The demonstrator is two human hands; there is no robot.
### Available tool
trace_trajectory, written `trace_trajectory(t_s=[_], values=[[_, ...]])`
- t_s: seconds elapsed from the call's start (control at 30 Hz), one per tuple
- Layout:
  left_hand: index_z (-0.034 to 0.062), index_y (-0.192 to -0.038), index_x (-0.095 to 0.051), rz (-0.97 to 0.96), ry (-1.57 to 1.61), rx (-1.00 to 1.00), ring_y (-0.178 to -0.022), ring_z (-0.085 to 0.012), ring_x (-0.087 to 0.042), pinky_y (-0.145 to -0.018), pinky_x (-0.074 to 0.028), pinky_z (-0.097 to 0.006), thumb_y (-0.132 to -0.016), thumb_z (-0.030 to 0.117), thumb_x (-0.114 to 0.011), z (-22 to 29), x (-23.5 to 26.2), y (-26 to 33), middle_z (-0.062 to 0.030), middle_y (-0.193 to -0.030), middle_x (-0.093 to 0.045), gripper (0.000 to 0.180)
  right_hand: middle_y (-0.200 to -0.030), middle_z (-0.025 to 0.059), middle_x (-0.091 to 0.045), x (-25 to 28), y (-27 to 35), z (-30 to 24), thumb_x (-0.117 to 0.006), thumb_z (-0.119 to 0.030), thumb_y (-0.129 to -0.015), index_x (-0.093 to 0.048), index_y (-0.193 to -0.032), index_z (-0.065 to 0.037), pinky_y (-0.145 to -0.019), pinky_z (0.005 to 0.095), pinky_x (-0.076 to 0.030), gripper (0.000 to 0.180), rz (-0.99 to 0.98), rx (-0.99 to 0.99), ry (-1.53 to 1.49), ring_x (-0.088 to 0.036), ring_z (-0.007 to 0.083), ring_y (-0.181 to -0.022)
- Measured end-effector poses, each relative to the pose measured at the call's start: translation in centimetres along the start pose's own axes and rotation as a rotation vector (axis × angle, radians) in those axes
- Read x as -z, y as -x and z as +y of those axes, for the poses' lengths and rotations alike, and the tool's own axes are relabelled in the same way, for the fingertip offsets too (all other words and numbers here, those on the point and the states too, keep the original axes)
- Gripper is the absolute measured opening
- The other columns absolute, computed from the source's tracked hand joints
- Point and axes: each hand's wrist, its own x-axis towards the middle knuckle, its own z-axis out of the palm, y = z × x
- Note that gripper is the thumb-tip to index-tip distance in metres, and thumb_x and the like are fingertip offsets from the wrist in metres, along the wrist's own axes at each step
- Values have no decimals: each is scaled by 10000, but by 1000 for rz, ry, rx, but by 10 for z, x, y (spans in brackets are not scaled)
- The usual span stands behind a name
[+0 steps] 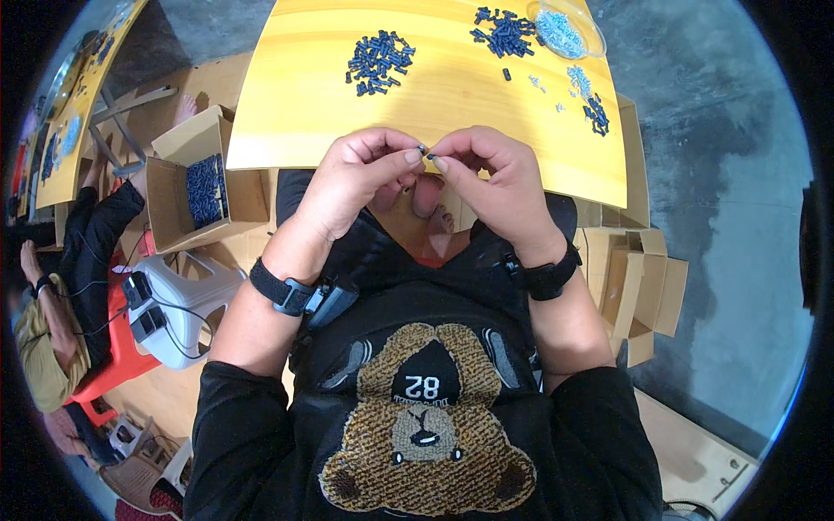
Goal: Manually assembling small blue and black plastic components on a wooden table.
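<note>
Just over the near edge of the yellow table, my left hand and my right hand meet fingertip to fingertip. Each pinches a tiny dark piece between thumb and forefinger; the fingers cover most of it, so its exact kind is hard to make out. Beyond my left hand lies a pile of small black parts. Farther right is a second black pile, beside a clear round dish of small silvery pieces. A smaller black cluster lies near the right edge.
Loose silvery bits and a single black part lie on the table. An open carton with dark parts stands left below it; another carton is at the right. A white stool carries black boxes with cables. Another person sits far left.
</note>
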Motion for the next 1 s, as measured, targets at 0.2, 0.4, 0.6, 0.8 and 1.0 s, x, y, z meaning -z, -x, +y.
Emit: trace_trajectory(t_s=[0.2,0.4,0.6,0.8,1.0], values=[[52,-952,-641,8,-2,22,-680,-51,-557,-593,-435,-177,-867,150,-634,0,0,1,6,-811,-640,130,-735,34,-617,-4,0,0,-652,-90,-783,-659,-865,-19,-529,210,-418,109,-17,-5,21,-522,64,-593],[53,-967,-635,1,5,26,-685,-65,-559,-632,-449,-199,-868,134,-626,-1,1,2,-5,-835,-652,128,-742,47,-624,-2,0,1,-654,-93,-778,-659,-860,-16,-535,219,-429,113,-10,6,50,-538,82,-595],[48,-956,-640,5,-5,10,-687,-56,-558,-611,-445,-184,-871,153,-629,0,-1,4,2,-809,-642,135,-740,47,-620,-2,1,0,-648,-89,-779,-658,-859,-16,-537,220,-428,108,-13,7,41,-537,87,-597],[42,-940,-646,20,1,0,-682,-47,-556,-575,-442,-166,-873,168,-631,0,-1,4,8,-785,-633,143,-735,45,-616,-2,0,0,-644,-85,-781,-659,-858,-20,-530,215,-423,102,0,44,76,-532,80,-593],[52,-970,-635,4,3,28,-701,-70,-567,-635,-447,-199,-867,136,-627,0,1,4,-6,-839,-650,133,-732,42,-614,-2,0,1,-648,-88,-779,-660,-861,-20,-531,215,-428,107,-7,19,70,-537,79,-588]])
